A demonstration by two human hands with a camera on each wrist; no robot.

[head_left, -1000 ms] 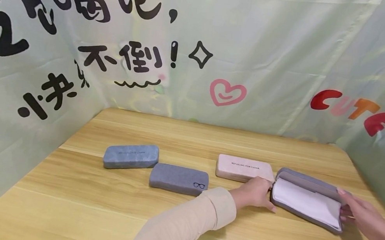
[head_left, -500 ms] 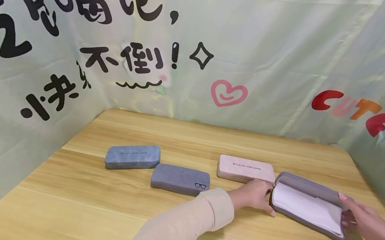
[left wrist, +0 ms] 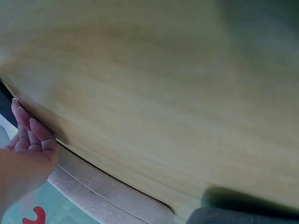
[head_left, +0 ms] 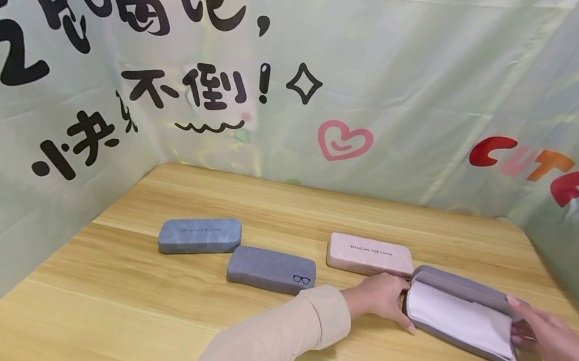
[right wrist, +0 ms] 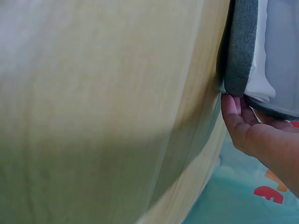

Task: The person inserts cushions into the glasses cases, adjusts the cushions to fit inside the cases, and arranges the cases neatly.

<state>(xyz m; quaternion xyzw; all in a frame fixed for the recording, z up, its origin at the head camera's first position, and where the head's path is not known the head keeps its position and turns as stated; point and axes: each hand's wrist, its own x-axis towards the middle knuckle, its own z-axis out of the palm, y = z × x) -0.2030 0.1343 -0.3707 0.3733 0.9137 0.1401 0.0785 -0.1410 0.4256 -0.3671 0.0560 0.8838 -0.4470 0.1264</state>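
Observation:
A grey glasses case [head_left: 469, 286] lies at the right of the table with its lid raised and a white cloth [head_left: 458, 316] inside. My left hand [head_left: 379, 296] grips the left end of this case, thumb at the front corner. At the opposite end, my right hand [head_left: 551, 337] holds the case, one digit on the lid edge and the other fingers at the base. The right wrist view shows those fingers curled against the end of the case [right wrist: 242, 51]. A closed pink glasses case [head_left: 369, 253] sits just behind my left hand, also seen in the left wrist view.
Farther left, a closed grey glasses case [head_left: 267, 267] with a glasses print stands beside a closed blue glasses case [head_left: 200, 236]. The wooden table [head_left: 112, 303] meets printed fabric [head_left: 410, 87] at its back and sides.
The open grey glasses case has shifted slightly toward me, with both hands staying at its ends. The other cases have kept their places on the table.

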